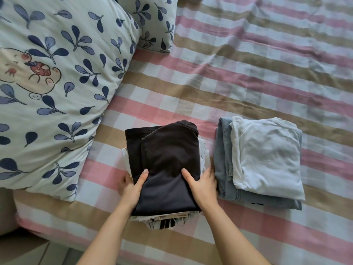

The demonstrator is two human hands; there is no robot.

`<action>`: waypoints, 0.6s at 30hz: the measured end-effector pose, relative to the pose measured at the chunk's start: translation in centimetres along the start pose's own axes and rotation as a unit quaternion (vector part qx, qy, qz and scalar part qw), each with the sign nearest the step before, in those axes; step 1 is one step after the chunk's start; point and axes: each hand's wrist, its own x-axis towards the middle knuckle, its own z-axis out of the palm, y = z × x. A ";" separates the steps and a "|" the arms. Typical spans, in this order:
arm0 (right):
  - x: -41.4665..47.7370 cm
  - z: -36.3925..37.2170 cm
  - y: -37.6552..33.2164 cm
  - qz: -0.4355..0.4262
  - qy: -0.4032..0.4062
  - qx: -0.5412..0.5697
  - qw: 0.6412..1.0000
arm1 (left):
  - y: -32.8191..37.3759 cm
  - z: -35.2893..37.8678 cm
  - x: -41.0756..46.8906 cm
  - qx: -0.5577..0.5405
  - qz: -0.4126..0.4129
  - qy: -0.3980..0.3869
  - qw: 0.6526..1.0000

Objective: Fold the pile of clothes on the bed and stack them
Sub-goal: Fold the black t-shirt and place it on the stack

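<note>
Fingers (122, 185) of the left hand (131, 188) are curling round the left flank of a clothes pile while the thumb is pressing down on its top. The right hand (204, 186) is mirroring that grip on the right flank, so both hands are clasping the pile, not lying slack. Everything is resting on the wide bed with a pink, tan and white checked sheet (248, 73). A big pale green pillow printed with navy leaves (66, 73) is filling the bed's left side, near the left hand but not touching it. Over to the right, a folded blue denim garment (223, 159) is lying flat with a folded white cotton T-shirt (267, 155) sitting on it. Between the hands is the black-topped stack, a folded black cotton garment (166, 159) lying on pale folded clothes (166, 220) whose edges are peeking out at the near end. No loose clothes are showing, so the folding is looking finished, with two piles left to merge. What matters next is that the blue and white pile is lying just beside the right hand, directly to its right. Both piles are running their long axes away from the person, side by side. Any merging is therefore likely to be a short sideways lift led by the right hand, with the loose lower layers at risk of slipping out.
</note>
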 end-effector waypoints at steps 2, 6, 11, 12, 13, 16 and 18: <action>0.1 0.0 -0.1 0.010 -0.003 -0.005 1.000 | 0.2 0.4 -0.6 0.077 -0.001 0.073 0.994; 0.2 0.0 -0.1 0.019 0.001 -0.016 1.000 | 0.1 0.5 -0.7 0.032 0.003 0.066 0.997; 0.6 -0.1 0.0 0.003 -0.029 0.045 0.999 | 0.5 0.4 -0.5 -0.134 0.010 0.006 0.991; 0.7 -0.2 0.1 -0.002 -0.035 0.051 0.998 | 0.5 0.4 -0.6 -0.136 -0.007 -0.011 0.991; 0.8 -0.1 0.2 -0.005 -0.041 0.052 0.998 | 0.6 0.3 -0.6 -0.135 -0.024 -0.031 0.990; 0.8 0.1 0.4 -0.015 -0.053 0.057 0.997 | 0.9 -0.3 -0.6 -0.142 -0.040 -0.072 0.987; 0.6 0.0 0.4 -0.023 -0.062 0.072 0.995 | 1.0 -0.5 -0.9 -0.153 -0.031 -0.078 0.985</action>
